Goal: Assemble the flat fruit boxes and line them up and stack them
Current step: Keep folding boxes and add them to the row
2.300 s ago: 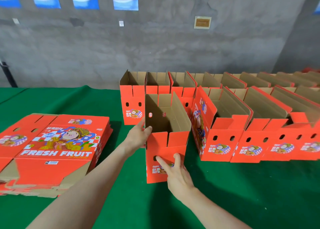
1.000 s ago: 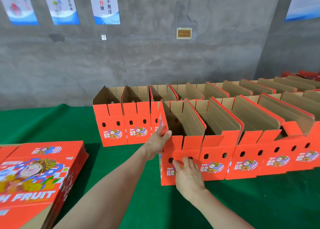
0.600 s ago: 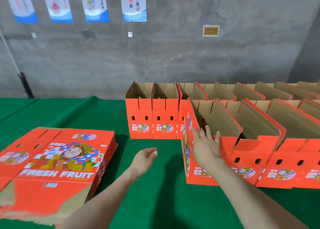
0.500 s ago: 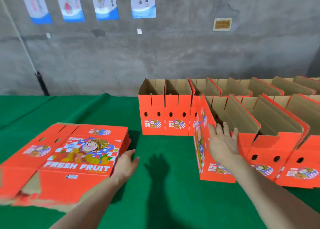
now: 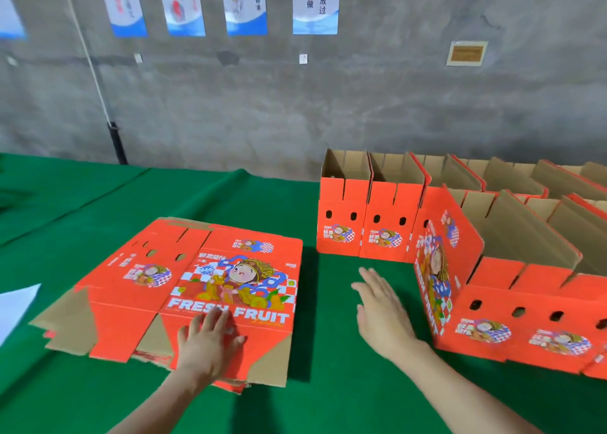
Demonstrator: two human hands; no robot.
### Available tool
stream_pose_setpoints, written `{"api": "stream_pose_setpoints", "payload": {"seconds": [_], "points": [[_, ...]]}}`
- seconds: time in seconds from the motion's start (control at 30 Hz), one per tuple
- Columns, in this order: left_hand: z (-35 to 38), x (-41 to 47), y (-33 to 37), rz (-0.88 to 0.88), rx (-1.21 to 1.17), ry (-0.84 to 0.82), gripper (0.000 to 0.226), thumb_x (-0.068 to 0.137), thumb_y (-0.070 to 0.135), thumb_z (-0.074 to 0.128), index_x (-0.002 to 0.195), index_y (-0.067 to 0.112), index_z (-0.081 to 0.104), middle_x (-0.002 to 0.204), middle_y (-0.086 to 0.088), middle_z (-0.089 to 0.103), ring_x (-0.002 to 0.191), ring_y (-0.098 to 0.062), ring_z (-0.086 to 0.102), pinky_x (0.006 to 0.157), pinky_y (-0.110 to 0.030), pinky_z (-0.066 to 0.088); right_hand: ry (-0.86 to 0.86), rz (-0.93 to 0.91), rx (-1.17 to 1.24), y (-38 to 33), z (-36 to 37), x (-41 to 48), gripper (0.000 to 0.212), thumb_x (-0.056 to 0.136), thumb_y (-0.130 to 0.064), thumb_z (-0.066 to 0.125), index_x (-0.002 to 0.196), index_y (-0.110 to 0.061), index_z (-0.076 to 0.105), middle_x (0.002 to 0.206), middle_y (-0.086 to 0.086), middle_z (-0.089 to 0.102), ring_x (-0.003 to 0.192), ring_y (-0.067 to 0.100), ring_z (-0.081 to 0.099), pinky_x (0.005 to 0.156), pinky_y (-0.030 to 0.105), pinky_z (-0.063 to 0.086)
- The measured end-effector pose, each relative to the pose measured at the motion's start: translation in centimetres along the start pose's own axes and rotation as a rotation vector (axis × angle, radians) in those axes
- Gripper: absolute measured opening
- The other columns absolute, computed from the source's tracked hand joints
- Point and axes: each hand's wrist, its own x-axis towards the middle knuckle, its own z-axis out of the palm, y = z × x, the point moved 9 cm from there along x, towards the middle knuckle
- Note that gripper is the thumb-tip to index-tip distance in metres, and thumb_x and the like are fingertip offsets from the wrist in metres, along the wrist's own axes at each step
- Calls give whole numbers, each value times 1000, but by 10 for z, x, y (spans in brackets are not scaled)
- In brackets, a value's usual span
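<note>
A stack of flat orange boxes [image 5: 210, 289] printed "FRESH FRUIT" lies at centre left of the frame. At right, assembled orange boxes [image 5: 391, 216] stand upright with tops open, side by side in two rows.

left hand [image 5: 210, 341] on flat boxes [image 5: 210, 279], upright boxes [image 5: 371, 223]

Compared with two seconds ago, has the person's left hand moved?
Yes. The left hand went leftward, from the end box of the front row to the flat stack, where it rests.
</note>
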Motion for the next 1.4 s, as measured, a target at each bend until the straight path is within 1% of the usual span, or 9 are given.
{"api": "stream_pose_setpoints", "payload": {"seconds": [0.13,0.27,0.47,0.67,0.83,0.97,1.17,1.27,1.4], "points": [[-6,-15,6,31,-37,86,64,89,62,41,144,33,29,147,5,31,135,-20,28,109,-40,22,-281,201,289,-42,75,-7,50,98,-19,46,145,-11,31,155,5,28,142,19,28,114,28,21],[-12,-17,1,43,-138,108,65,95,51,42,150,27,16,160,3,5,147,-17,4,117,-39,8,-421,490,653,-64,118,-13,26,99,-21,47,123,-11,46,127,8,59,109,20,58,89,30,44],[-36,-30,14,227,-257,128,53,96,51,39,144,29,35,156,10,21,145,-6,14,116,-33,4,-247,799,1087,-67,104,5,17,96,-11,53,81,-5,59,99,20,70,76,24,65,66,30,48],[-125,-37,43,463,-341,235,36,94,49,46,114,26,66,119,10,65,109,-12,60,93,-24,40,-90,770,1178,-54,26,34,18,98,-11,50,86,-3,61,77,11,66,62,20,62,58,25,46],[-168,-55,77,723,-157,106,81,78,79,26,133,26,54,134,7,56,122,-13,53,100,-27,41,-59,871,1078,-9,-26,12,12,92,-15,60,85,-9,53,70,3,57,59,15,55,45,23,37],[-213,-70,110,886,-148,241,42,90,44,59,125,22,62,120,-1,66,109,-22,62,88,-29,48,-102,1016,1529,7,-36,-13,6,90,-1,56,94,0,52,80,21,64,60,22,62,37,21,46],[-290,-78,163,874,-288,400,18,84,22,72,73,12,62,50,9,48,58,-17,48,53,-26,28,103,869,1652,27,-85,-34,56,105,-33,21,91,7,58,64,19,70,43,20,54,35,19,39],[-319,-85,195,901,-316,391,26,79,22,76,68,23,52,56,13,49,56,-7,44,54,-24,28,395,691,1554,40,-132,-49,54,105,-37,27,83,2,58,63,15,70,43,21,60,38,22,44],[-330,-93,238,886,-306,351,26,78,28,77,72,16,54,62,7,54,58,-10,50,54,-25,32,721,190,1123,20,-213,-76,24,98,-7,45,83,-15,62,81,5,73,56,16,66,51,26,50]]}}
